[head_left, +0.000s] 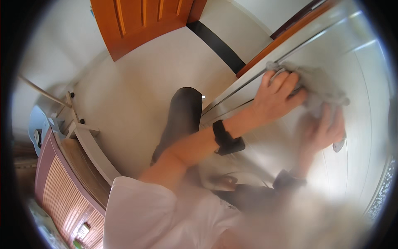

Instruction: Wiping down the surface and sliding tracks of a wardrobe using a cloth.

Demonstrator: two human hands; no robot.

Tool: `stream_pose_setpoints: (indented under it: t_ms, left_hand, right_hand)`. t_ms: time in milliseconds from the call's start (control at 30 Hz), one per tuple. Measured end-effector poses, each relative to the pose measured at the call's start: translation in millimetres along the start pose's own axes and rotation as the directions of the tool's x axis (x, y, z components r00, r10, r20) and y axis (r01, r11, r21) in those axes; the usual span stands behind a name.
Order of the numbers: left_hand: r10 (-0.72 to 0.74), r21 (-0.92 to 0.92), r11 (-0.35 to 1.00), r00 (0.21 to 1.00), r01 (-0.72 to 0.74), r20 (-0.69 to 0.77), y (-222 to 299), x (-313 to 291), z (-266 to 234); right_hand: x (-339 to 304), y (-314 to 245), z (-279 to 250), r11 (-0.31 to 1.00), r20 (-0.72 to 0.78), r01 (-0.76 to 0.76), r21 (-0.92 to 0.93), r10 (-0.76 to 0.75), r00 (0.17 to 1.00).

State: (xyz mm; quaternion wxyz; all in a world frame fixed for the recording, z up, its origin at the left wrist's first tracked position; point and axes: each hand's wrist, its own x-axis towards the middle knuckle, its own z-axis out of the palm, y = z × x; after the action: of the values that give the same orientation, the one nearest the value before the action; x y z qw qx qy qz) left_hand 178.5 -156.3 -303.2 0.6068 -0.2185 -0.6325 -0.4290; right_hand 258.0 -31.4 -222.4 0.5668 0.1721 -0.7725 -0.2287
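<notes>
A crumpled grey cloth point(323, 85) lies against a pale, glossy upright panel point(356, 124) on my right. My left hand point(280, 93), a black band around its wrist, has its fingers curled into the cloth's left side. Lower down, my right hand point(325, 130) grips the cloth's bottom edge, its fingers partly covered by the fabric and slightly blurred. Beside the right hand's outer edge shows a small grey piece point(339, 145); whether it is cloth or a handle I cannot tell.
An orange-brown wooden door point(145, 20) stands at the far side, with a dark threshold strip point(217, 47) across the pale floor point(137, 79). On the left are a bed with a slatted mat point(70, 186), a wooden stand point(81, 124) and a light blue object point(37, 124).
</notes>
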Motion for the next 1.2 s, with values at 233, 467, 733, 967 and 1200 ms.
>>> stream_pose_setpoints:
  t_ms: [233,467,733,967,1200]
  left_hand:
    - [-0.724,0.136,0.686,0.65,0.715,0.231,-23.5,-236.0,-34.0]
    - [-0.611,0.083,0.77,0.692,0.633,0.385,-3.2,-216.8,-50.5]
    - [-0.102,-0.092,0.991,0.994,0.1,-0.027,-2.1,-43.5,-27.6]
    - [-0.56,0.159,0.827,0.764,0.539,0.319,-35.0,-240.6,-45.7]
    - [-0.726,0.372,0.674,0.48,0.638,0.492,-31.0,-292.1,-75.3]
  right_hand:
    - [-220.8,-119.9,50.6,0.963,0.562,0.027,0.27,-0.18,0.807]
    - [-194.6,-117.9,37.8,0.959,0.507,-0.1,0.265,-0.05,0.861]
    - [-24.7,-52.2,9.2,0.975,-0.036,-0.163,0.154,0.17,0.985]
    - [-164.9,-152.2,58.0,0.945,0.372,-0.145,0.293,0.027,0.928]
    - [-212.1,-180.1,54.2,0.872,0.657,-0.294,0.392,-0.041,0.753]
